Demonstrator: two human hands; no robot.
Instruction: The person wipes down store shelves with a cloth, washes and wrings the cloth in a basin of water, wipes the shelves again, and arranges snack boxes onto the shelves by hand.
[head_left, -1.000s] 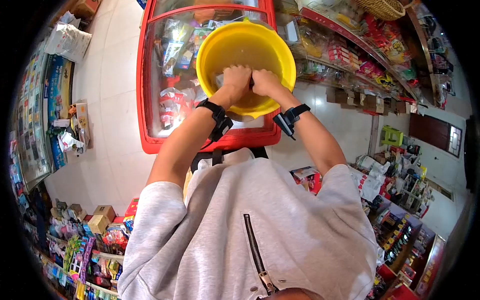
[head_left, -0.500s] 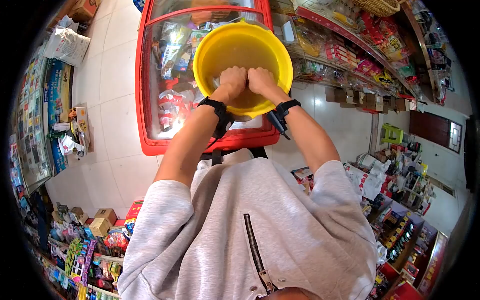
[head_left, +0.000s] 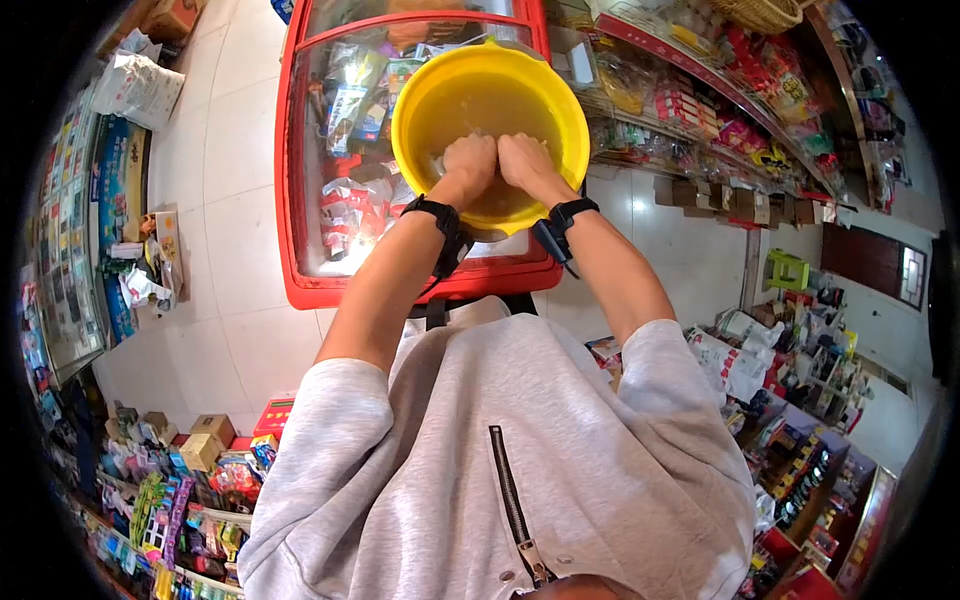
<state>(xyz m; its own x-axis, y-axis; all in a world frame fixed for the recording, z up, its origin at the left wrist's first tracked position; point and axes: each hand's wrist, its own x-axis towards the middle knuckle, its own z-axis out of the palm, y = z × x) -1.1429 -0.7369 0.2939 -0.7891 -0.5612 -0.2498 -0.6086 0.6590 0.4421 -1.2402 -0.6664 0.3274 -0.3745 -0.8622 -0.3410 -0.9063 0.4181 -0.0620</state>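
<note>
A yellow basin [head_left: 577, 130] of murky brownish water [head_left: 485, 100] rests on top of a red-framed glass-lidded chest freezer [head_left: 425, 289]. Inside the basin, my left hand [head_left: 468, 166] and my right hand [head_left: 525, 165] are side by side, knuckles almost touching, low over the water. Both hands are closed, fingers curled under. A small pale patch shows beside the left hand, too unclear to name. Whatever the fists grip is hidden beneath them. Each wrist wears a black strap with a small device.
Through the freezer glass, packaged goods [head_left: 350, 115] show. Stocked shelves [head_left: 680, 90] stand close on the right. At the left is a glass display counter [head_left: 68, 240], with tiled floor [head_left: 235, 140] between. Goods and cartons [head_left: 205, 445] sit at the lower left; a green stool [head_left: 787, 269] stands far right.
The view has shifted very slightly. My two fists stay together in the basin, with little visible movement.
</note>
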